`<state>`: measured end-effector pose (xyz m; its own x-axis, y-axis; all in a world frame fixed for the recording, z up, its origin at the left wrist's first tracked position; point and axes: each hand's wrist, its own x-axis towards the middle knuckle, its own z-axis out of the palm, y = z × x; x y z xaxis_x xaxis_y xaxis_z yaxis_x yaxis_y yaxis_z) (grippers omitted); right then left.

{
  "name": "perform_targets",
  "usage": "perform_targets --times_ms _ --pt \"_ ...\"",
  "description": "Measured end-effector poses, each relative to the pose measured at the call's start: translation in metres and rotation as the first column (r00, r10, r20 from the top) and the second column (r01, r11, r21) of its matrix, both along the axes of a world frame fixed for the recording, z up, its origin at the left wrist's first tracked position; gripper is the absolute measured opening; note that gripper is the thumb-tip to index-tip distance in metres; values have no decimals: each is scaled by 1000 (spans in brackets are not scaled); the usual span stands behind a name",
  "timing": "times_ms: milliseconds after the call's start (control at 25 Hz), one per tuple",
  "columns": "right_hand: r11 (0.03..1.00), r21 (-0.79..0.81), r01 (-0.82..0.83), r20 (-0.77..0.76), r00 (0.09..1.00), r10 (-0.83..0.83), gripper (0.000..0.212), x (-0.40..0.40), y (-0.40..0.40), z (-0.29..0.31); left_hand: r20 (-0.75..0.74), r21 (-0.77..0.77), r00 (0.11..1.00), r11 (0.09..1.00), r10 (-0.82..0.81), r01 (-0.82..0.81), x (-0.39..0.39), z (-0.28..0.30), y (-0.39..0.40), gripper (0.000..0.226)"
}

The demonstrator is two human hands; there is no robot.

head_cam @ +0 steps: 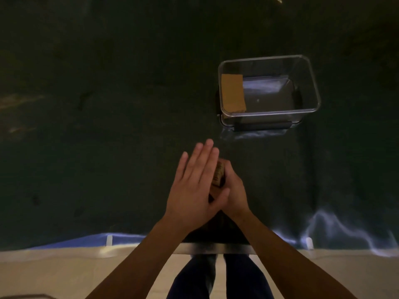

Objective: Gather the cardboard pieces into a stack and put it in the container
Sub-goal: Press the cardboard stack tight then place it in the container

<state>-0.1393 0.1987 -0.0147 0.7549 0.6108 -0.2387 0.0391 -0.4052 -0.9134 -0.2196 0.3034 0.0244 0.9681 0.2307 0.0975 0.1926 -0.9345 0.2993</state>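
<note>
A small stack of brown cardboard pieces (219, 174) stands on edge between my two hands, above the dark table near its front edge. My left hand (195, 184) lies flat against the stack's left side, fingers straight and together. My right hand (234, 190) curls around the stack from the right and grips it. Most of the stack is hidden by the hands. The clear plastic container (311, 83) sits farther back and to the right. One brown cardboard piece (233, 92) leans inside it against its left wall.
The table has a dark green cover (108, 126) with a wrinkled, shiny edge at the front right (336, 229). Two white clips (109, 240) hold the cover at the front edge. My legs and a pale floor show below.
</note>
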Motion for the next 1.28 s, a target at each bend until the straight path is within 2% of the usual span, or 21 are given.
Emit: perform_targets --times_ms 120,240,280,320,360,400,440,480,520,560,600,680,720,840,960,1040,1120,1200,1240,1280 --pt "1000 -24 5 -15 1000 -5 35 1 3 1 -27 0 999 999 -35 35 1 -4 -4 80" --pt "999 -46 23 -15 1000 -23 36 3 4 3 -63 -8 994 996 -84 84 4 -9 -6 79" --pt "999 -48 21 -31 999 -23 37 2 4 4 -17 -72 998 995 -66 65 2 -7 -7 80" --pt "999 -41 28 -48 998 -29 40 3 4 4 64 -214 998 976 -9 23 0 -2 -6 81" --pt "999 -33 42 -64 997 -44 44 4 3 3 152 -432 981 901 121 -44 -1 0 -3 82" --pt "998 -33 52 -73 996 -54 48 5 3 1 166 -683 933 720 319 -125 -2 1 2 82" --pt "998 -39 54 -77 995 -57 51 5 3 0 79 -874 853 448 516 -189 -2 -5 8 81" --pt "998 -49 49 -77 996 -52 52 5 4 0 -65 -963 778 164 625 -213 1 -7 12 79" --pt "997 -61 43 -76 996 -48 53 3 6 -1 -172 -976 735 -13 656 -217 3 -12 13 76" --pt "997 -68 41 -72 996 -46 54 2 6 -1 -231 -971 736 -100 636 -218 6 -13 10 70" --pt "997 -70 44 -67 997 -49 56 0 6 -3 -257 -965 780 -113 570 -235 5 -14 6 62" --pt "998 -53 44 -85 995 -49 57 -1 5 -6 -246 -967 881 -37 404 -252 6 -9 1 47" --pt "998 -52 36 -93 995 -41 58 -1 5 -6 -252 -965 889 -37 381 -258 7 -13 1 50" --pt "995 -94 15 -66 998 -21 59 -1 4 -7 -279 -957 814 -221 509 -189 9 -20 8 66" --pt "995 -96 5 -67 998 -12 64 -1 6 -7 -254 -962 847 -211 467 -172 9 -22 1 66" --pt "995 -102 -7 -48 999 2 67 0 8 -7 -283 -950 841 -258 461 -178 11 -21 -1 72" --pt "994 -106 -20 -33 999 17 65 2 8 -2 -273 -950 841 -268 467 -160 11 -15 3 79" --pt "985 -151 -79 74 993 91 62 7 9 6 -262 -945 852 -298 454 -132 9 -14 10 85" --pt "960 -240 -146 196 961 195 61 12 12 14 -266 -939 838 -325 476 -113 6 -13 16 84" --pt "903 -374 -212 320 884 340 60 16 16 21 -258 -945 802 -312 538 -94 1 -13 22 80"
